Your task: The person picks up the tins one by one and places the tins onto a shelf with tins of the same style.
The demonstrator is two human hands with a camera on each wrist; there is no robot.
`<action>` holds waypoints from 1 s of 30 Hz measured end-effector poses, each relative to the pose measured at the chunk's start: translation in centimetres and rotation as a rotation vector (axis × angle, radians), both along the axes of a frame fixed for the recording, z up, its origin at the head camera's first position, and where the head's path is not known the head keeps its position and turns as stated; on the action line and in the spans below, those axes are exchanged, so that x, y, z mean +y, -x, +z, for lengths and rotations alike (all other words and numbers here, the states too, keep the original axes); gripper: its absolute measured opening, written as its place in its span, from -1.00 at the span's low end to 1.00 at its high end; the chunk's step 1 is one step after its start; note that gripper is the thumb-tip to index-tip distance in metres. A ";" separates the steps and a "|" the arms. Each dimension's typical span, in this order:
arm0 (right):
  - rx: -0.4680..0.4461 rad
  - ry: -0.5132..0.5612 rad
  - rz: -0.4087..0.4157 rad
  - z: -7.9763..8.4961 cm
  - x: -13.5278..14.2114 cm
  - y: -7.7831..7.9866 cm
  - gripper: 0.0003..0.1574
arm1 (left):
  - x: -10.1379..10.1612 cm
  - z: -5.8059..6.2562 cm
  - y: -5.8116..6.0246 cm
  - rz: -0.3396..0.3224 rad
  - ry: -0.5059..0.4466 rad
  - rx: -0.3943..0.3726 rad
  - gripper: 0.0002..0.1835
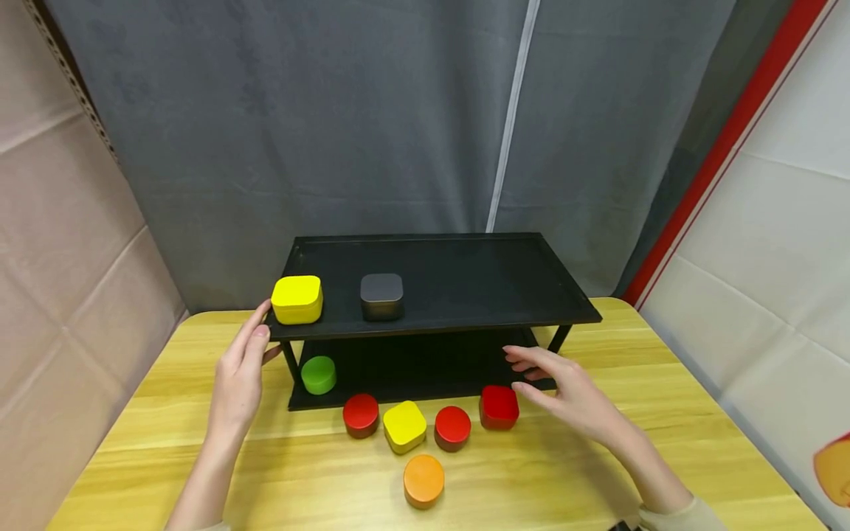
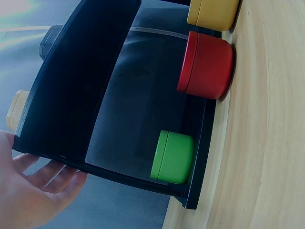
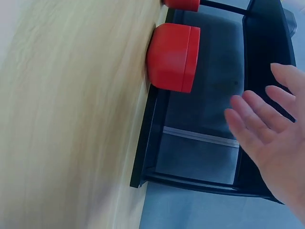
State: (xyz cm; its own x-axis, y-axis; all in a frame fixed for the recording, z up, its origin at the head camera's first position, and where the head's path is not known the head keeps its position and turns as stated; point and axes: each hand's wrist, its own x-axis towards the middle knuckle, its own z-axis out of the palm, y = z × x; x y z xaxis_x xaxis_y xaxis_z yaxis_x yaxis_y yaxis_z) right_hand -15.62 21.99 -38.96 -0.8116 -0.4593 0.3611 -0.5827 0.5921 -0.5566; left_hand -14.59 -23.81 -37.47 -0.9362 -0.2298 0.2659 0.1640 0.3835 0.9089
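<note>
left hand (image 1: 242,369), fingers relaxed, touches shelf (image 1: 465,284) at edge — right hand (image 1: 567,385) hovers free, empty, spread.

The two-tier shelf (image 1: 458,276) is solid black. Plain bright yellow covers the upper yellow box (image 1: 297,301) and the lower yellow box (image 1: 404,425); plain red covers the left red tub (image 1: 361,415), the right red tub (image 1: 453,428) and the red box (image 1: 498,407). The green tub (image 1: 319,375), orange tub (image 1: 423,480) and charcoal-grey box (image 1: 381,297) are unpatterned. The counter (image 1: 319,479) is pale yellow with streaky wood grain. Behind, a slate-grey curtain (image 1: 365,133) bears one whitish stripe (image 1: 513,110); at right, a white wall covering (image 1: 777,243) has a red border (image 1: 720,147)
</note>
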 end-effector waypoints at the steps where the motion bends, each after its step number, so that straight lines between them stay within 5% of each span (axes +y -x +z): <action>1: -0.017 -0.021 -0.004 -0.1 0.0 0.0 -0.32 | 0.0 0.0 0.0 -0.002 -0.001 0.000 -0.47; 12: -0.164 -0.130 0.009 -1.1 0.1 0.0 -0.21 | 0.0 -0.1 0.1 -0.006 -0.003 0.009 -0.47; 30: -0.241 -0.285 0.048 -2.2 -0.5 0.3 -0.10 | 0.1 0.0 -0.1 -0.001 -0.005 0.006 -0.48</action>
State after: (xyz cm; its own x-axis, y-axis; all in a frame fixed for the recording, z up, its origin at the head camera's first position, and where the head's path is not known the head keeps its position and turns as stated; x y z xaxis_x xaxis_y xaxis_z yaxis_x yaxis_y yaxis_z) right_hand -15.94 21.46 -41.21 -0.8331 -0.5530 0.0145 -0.4855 0.7183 -0.4983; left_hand -14.51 -23.73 -37.47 -0.9348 -0.2300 0.2706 0.1702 0.3787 0.9098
